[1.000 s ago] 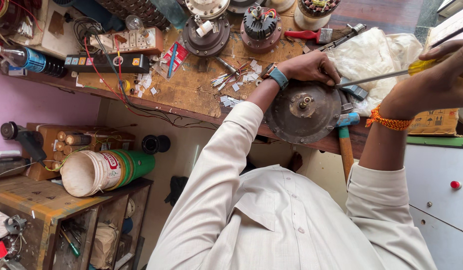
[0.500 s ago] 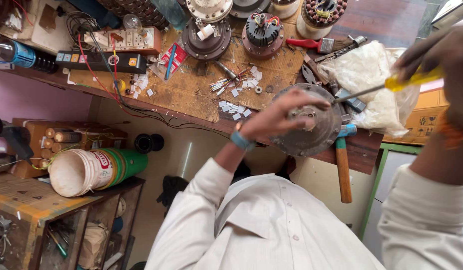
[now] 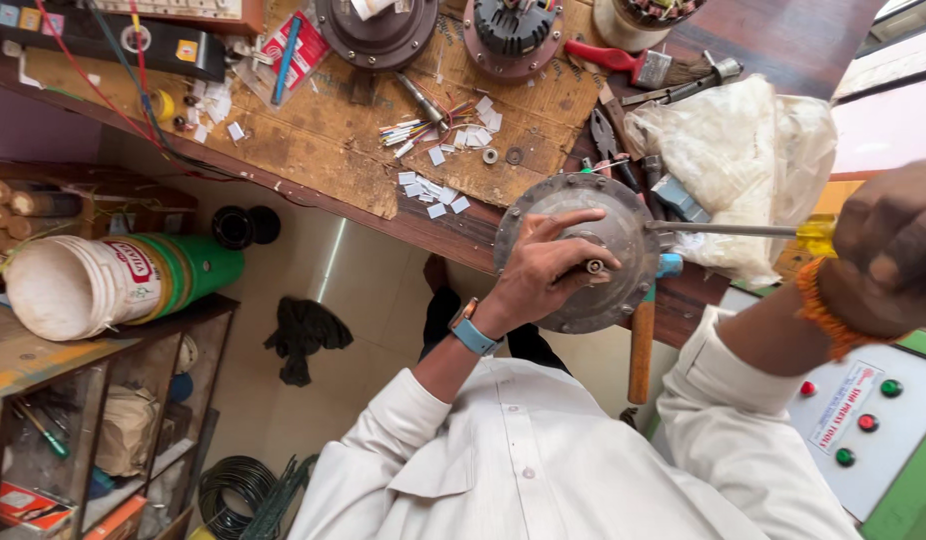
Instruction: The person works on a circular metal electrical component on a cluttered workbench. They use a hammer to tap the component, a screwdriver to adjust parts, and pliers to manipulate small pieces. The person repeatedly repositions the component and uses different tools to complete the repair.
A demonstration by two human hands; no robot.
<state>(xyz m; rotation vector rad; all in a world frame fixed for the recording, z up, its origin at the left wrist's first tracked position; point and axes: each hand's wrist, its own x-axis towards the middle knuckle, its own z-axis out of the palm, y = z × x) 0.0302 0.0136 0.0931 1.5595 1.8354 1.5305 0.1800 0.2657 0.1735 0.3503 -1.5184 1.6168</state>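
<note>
A round grey metal motor cover point(image 3: 628, 235) stands on edge at the front rim of the wooden workbench point(image 3: 313, 150). My left hand point(image 3: 543, 275), with a blue-strapped watch on the wrist, lies spread over the cover's face with the fingers around its central shaft. My right hand point(image 3: 888, 250), wearing an orange bead bracelet, grips the yellow handle of a long screwdriver point(image 3: 728, 230). The screwdriver's shaft lies level and its tip touches the cover's right rim.
A wooden-handled hammer point(image 3: 640, 345) hangs below the cover. A crumpled plastic bag point(image 3: 743, 150), pliers point(image 3: 603, 130), a red-handled brush point(image 3: 623, 58) and motor parts point(image 3: 378, 30) lie on the bench. A white-and-green bucket point(image 3: 103, 285) sits left; a button panel point(image 3: 863, 420) right.
My left hand has slid from the cover's far rim down onto its face. The screwdriver has dropped to level, with its tip now at the cover's right rim. The view has closed in.
</note>
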